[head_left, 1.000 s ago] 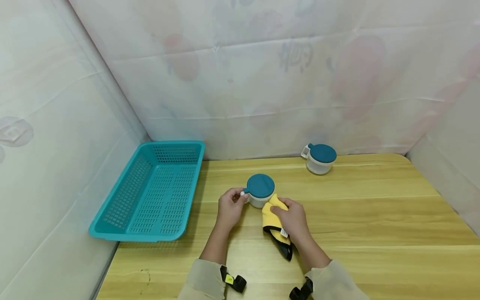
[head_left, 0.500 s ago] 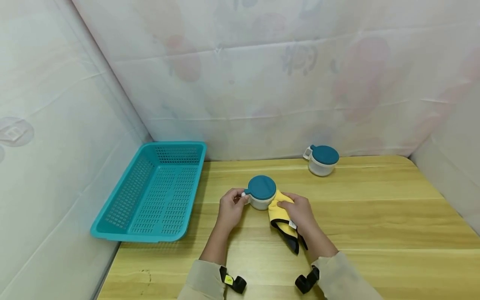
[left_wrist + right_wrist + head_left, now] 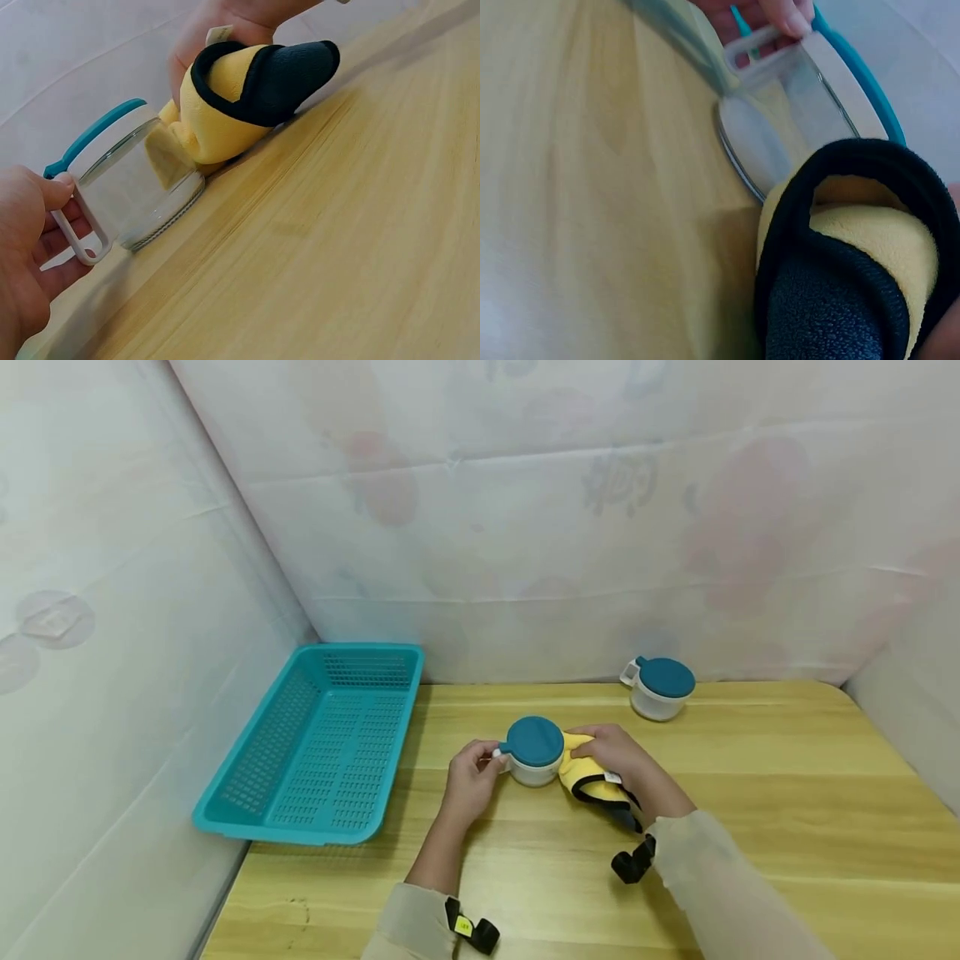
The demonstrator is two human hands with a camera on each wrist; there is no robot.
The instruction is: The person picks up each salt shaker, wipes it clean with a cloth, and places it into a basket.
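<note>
Teal-lidded jar (image 3: pixel 535 746), handle (image 3: pixel 72 238) pinched in left hand (image 3: pixel 468 783), yellow cloth (image 3: pixel 582 774) gripped in right hand (image 3: pixel 621 752) against jar, second jar (image 3: pixel 661 690) beyond right fingers (image 3: pixel 590 731)

The body of the near jar (image 3: pixel 135 184) looks like clear glass or clear plastic, smooth and glossy. Its lid (image 3: pixel 535 741) and handle (image 3: pixel 72 237) appear to be smooth plastic, rather matt. The cloth (image 3: pixel 217 135) is fuzzy and without shine; its dark side shows a rougher pile. The table (image 3: pixel 562 877) has a smooth wood-like surface, which reflects light softly. The basket (image 3: pixel 407 727) seems made of smooth plastic, slightly shiny.
</note>
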